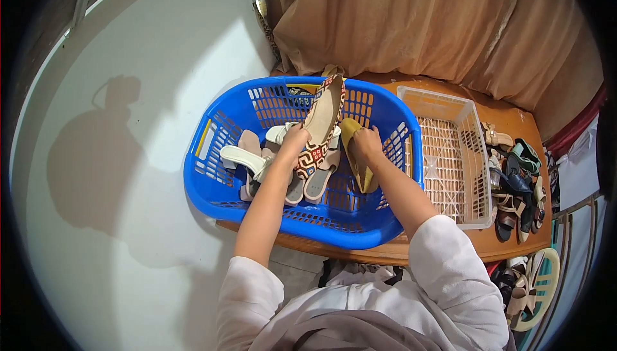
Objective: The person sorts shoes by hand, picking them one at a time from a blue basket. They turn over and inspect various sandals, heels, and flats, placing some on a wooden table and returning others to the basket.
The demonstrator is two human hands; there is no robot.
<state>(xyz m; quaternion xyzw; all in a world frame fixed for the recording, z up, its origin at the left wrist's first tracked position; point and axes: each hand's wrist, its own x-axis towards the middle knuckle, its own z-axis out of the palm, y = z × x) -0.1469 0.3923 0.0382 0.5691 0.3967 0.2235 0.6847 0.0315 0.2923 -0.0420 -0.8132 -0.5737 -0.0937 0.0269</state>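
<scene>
White sleeves [450,267]: our left hand [292,144] clamps patterned shoe [323,116], right hand [367,147] yellow shoe [361,170]; basket [196,187] overhanging at 9 o'clock may tip.

Blue basket [212,177] glossy plastic; table [508,120] smooth wood.

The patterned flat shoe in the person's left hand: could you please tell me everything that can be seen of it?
The patterned flat shoe is a slim slip-on with a tan insole and an upper in a red, black and cream geometric print. The left hand grips its side near the toe, fingers closed on it, holding it tilted over the blue basket, heel toward the far rim. Beneath it lie pale sandals; the yellow shoe in the right hand is beside it.
</scene>
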